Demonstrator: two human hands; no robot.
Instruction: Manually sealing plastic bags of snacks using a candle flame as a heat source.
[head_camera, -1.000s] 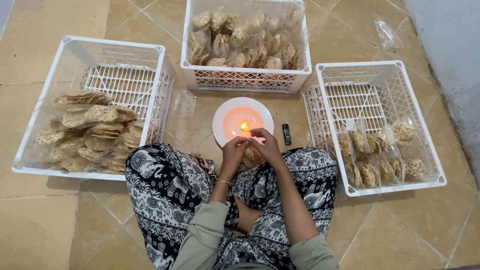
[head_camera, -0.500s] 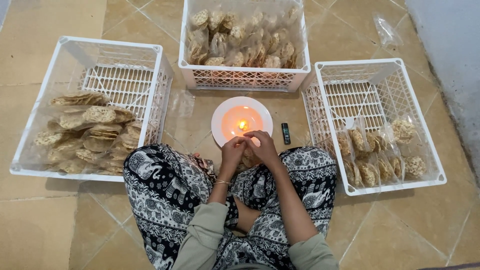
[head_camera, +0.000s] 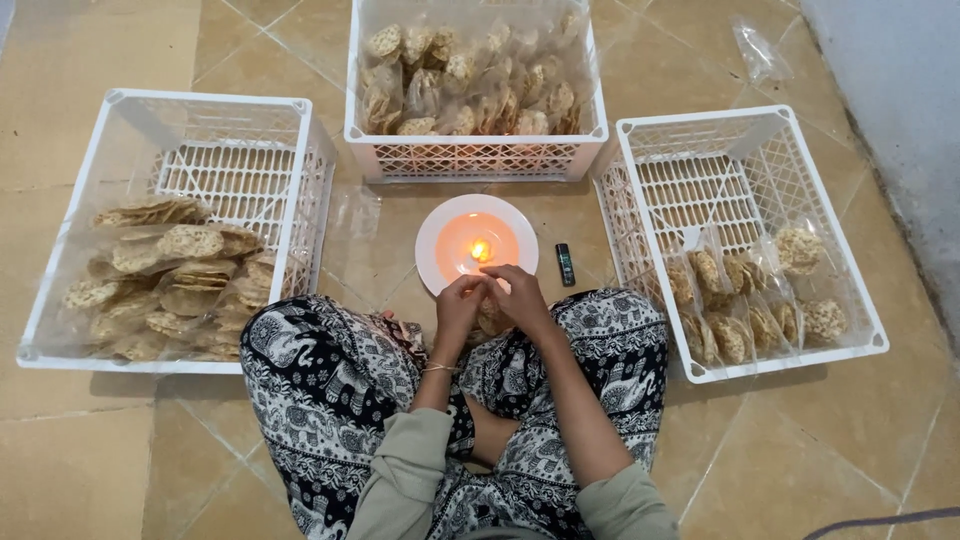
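I sit cross-legged on a tiled floor. My left hand (head_camera: 458, 303) and my right hand (head_camera: 520, 293) are together just in front of a small flame (head_camera: 480, 250) burning on a white plate (head_camera: 440, 225). Both pinch the top of a clear plastic bag of round crackers (head_camera: 490, 322), which hangs mostly hidden behind my fingers, its edge close to the flame.
Three white plastic crates surround the plate: the left crate (head_camera: 60, 300) holds bagged flat crackers, the far crate (head_camera: 475, 160) is full of bagged crackers, the right crate (head_camera: 850, 300) holds several small sealed bags. A black lighter (head_camera: 566, 264) lies beside the plate. A grey wall runs along the right.
My hands have stayed at the flame, shifting only slightly with the bag's edge. Nothing else has moved.
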